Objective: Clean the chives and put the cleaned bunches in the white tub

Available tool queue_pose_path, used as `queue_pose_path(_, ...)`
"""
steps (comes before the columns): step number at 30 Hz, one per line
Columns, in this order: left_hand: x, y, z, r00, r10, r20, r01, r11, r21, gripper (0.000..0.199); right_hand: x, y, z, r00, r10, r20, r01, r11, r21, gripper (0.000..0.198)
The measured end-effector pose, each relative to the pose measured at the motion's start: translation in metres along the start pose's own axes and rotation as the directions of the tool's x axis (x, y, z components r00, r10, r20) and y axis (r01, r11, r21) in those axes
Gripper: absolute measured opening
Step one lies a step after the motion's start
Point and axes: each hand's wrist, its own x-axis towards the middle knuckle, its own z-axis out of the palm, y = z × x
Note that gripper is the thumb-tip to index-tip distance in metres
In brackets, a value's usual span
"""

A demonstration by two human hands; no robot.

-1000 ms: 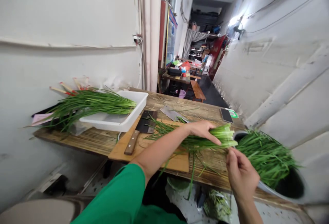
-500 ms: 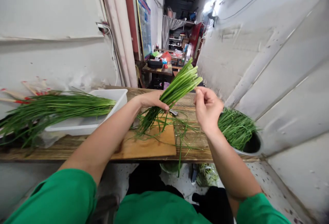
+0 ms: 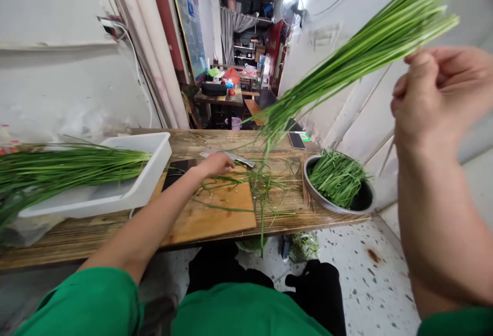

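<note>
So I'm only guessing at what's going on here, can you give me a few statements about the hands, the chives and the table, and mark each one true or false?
1. The right hand holds a bunch of chives raised in the air. True.
2. The left hand grips the same raised bunch. False: it is down at the wooden cutting board, among loose chive strands.
3. The metal bowl holds green chives. True.
4. The white tray is stacked on top of the metal bowl. False: it sits at the other end of the wooden table, with long chives across it.
5. A cleaver lies on the table beyond the left hand. True.
</note>
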Motion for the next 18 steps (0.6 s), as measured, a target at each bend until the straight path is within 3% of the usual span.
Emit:
queue_pose_path(4, 0.004, 0.007, 0.026, 0.990, 0.095, 0.106, -0.099, 0.995, 0.028, 0.023, -0.007, 0.013, -0.016, 1.000, 0.006, 0.001, -0.006, 0.988, -0.156, 0.040)
queue_pose_path(9, 0.010, 0.006, 0.047, 0.996, 0.072, 0.060, -0.066, 0.993, -0.097, 0.018, -0.022, 0.023, -0.023, 0.998, 0.070, -0.008, -0.070, 0.972, -0.224, 0.033)
queue_pose_path(13, 0.014, 0.009, 0.037, 0.999, 0.023, 0.037, -0.010, 0.950, -0.312, 0.017, -0.032, 0.023, -0.027, 0.992, 0.129, 0.003, -0.125, 0.969, -0.212, 0.033)
queue_pose_path(18, 0.026, 0.018, 0.004, 0.979, -0.175, -0.104, 0.069, 0.766, -0.639, 0.030, -0.046, 0.023, -0.031, 0.983, 0.182, 0.022, -0.175, 0.969, -0.175, 0.029)
